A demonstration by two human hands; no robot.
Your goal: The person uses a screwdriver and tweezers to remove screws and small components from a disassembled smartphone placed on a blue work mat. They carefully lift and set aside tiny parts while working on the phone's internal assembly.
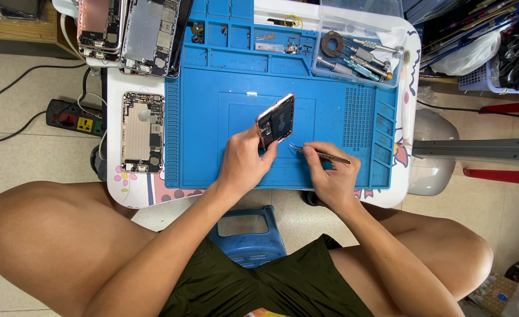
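A small white table [409, 70] with cartoon prints is set on a pale tiled floor [24, 158], and most of its top is covered by a blue work mat [341, 170] with moulded compartments along its far and right edges; a blue plastic stool [246, 232] is seen below the table's near edge, between the person's bare knees.

An opened phone body [276, 120] is gripped in the left hand [244, 161], the fingers closed round its lower end; it is held tilted above the middle of the mat, its inner side turned towards the camera. Metal tweezers [321, 154] are pinched between thumb and fingers of the right hand [332, 176], which rests on the mat just right of the left hand; the tips are pointed left, near the lower edge of the phone body; whether they touch it cannot be told.

A bare phone housing [142, 131] is laid flat on the table left of the mat; further stripped phones [131, 32] are stacked at the far left corner. A clear tray [359, 58] holding screwdrivers is placed at the mat's far right; a power strip [74, 117] lies on the floor to the left.
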